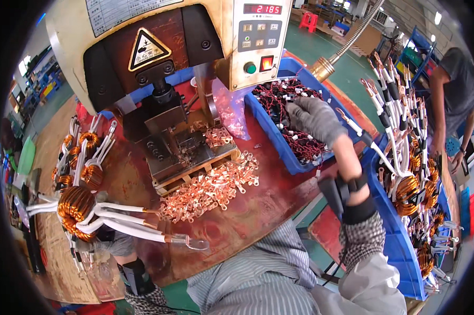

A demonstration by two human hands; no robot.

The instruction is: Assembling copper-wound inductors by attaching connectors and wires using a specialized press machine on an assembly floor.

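Copper coil [75, 211] with white leads [134, 227]: left of the press [111, 68], on its near side, apparently held from beneath by the left hand [117, 245], fingers mostly hidden. Right hand [316, 119], well apart from the coil, is right of the press, over wires [302, 145] in a blue bin [271, 135]; grip cannot be told. Step judged: picking wires; next move calls for separating one. Copper lugs [208, 194] lie before the press.
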